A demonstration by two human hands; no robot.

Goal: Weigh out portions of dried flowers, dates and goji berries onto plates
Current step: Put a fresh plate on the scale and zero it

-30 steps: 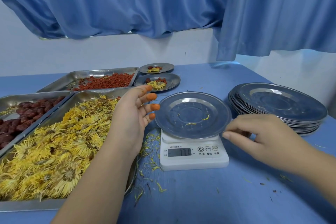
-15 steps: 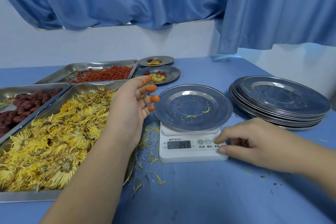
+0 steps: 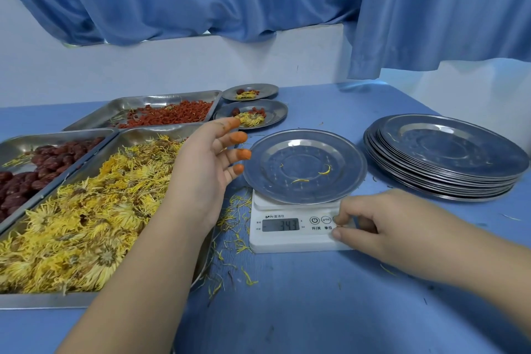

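Head view: an almost bare plate (image 3: pixel 304 165) sits on the scale (image 3: pixel 298 228), reading 34.3, at 12 o'clock from the right hand (image 3: pixel 385 227), whose curled finger presses a button at the display's 3 o'clock, probably zeroing. The left hand (image 3: pixel 207 165) hovers wide and empty over the dried flowers (image 3: pixel 86 210); pinching some comes next.

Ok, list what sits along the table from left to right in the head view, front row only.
Tray of dried flowers → left hand → plate on the scale → stack of empty plates.
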